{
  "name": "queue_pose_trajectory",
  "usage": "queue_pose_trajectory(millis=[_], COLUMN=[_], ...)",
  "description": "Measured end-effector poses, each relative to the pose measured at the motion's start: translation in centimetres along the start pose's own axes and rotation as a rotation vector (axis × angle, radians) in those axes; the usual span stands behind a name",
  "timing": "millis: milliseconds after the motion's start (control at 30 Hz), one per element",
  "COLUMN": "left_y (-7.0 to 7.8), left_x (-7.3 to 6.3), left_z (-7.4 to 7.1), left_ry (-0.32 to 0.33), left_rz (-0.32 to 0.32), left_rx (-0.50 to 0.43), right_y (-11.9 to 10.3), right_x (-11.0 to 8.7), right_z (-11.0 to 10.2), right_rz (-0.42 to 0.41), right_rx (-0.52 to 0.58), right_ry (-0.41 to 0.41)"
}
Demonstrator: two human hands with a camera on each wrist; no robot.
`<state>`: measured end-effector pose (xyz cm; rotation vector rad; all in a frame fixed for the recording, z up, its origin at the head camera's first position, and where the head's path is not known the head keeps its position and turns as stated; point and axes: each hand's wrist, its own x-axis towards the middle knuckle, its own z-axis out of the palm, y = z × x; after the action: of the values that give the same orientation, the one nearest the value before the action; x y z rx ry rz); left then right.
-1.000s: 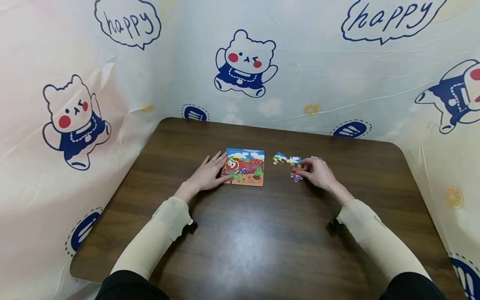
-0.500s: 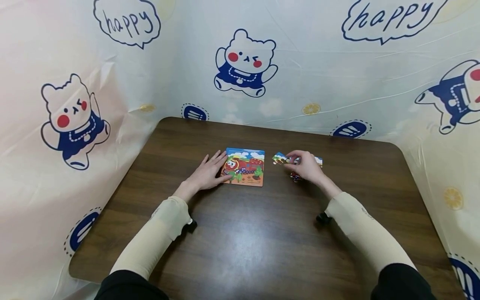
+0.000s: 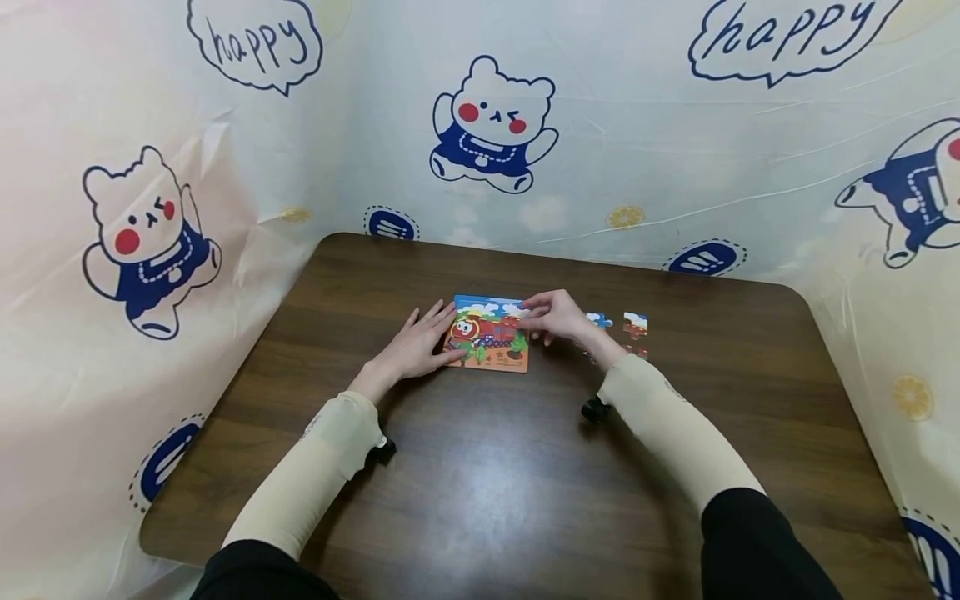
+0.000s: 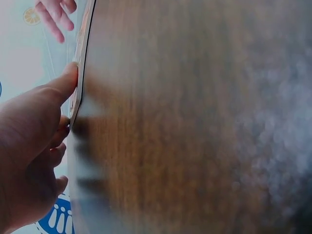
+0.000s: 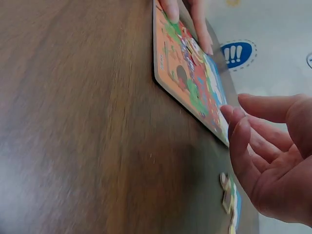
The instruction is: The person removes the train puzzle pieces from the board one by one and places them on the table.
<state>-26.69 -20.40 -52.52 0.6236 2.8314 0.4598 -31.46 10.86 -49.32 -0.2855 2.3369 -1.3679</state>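
A flat jigsaw puzzle board (image 3: 491, 354) with a red cartoon train, blue sky and orange ground lies on the brown table. My left hand (image 3: 411, 348) rests along its left edge, fingers spread and the thumb on the lower left part, as the left wrist view (image 4: 39, 122) also shows the thumb on the board's edge. Over the board's upper right edge is my right hand (image 3: 557, 318). In the right wrist view its thumb (image 5: 239, 131) and index finger stand apart, with no piece seen between them. Whether the fingertips touch the board is unclear.
Right of the board lie loose puzzle pieces: a blue and white one (image 3: 600, 319), a red and white one (image 3: 635, 325) and others partly hidden by my right arm. A printed cloth backdrop (image 3: 615, 142) rises behind the table (image 3: 480, 467).
My right hand has moved left from the loose pieces to the board's upper right edge, uncovering pieces at the right. My left hand has stayed on the board.
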Motion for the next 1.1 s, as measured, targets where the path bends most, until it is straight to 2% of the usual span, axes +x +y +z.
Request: queue_pose_trajectory(millis=[167, 500, 633, 767, 1100], left_y=[0.0, -0.1, -0.1, -0.1, -0.2], left_x=[0.0, 0.2, 0.1, 0.1, 0.3], left_z=[-0.2, -0.4, -0.4, -0.4, -0.1], left_ry=[0.005, 0.003, 0.008, 0.010, 0.020], left_rz=[-0.010, -0.013, -0.010, -0.009, -0.003], left_rx=[0.009, 0.005, -0.002, -0.012, -0.012], right_y=[-1.1, -3.6, -3.9, -3.6, -2.8], right_x=[1.1, 2.2, 2.6, 3.0, 3.2], right_z=[1.6, 4.3, 5.2, 5.8, 6.6], right_rz=[-0.056, -0.106, -0.111, -0.107, -0.130], right_rx=[-0.182, -0.385, -0.400, -0.367, -0.337], right_ry=[-0.020, -0.073, -0.096, -0.099, -0.017])
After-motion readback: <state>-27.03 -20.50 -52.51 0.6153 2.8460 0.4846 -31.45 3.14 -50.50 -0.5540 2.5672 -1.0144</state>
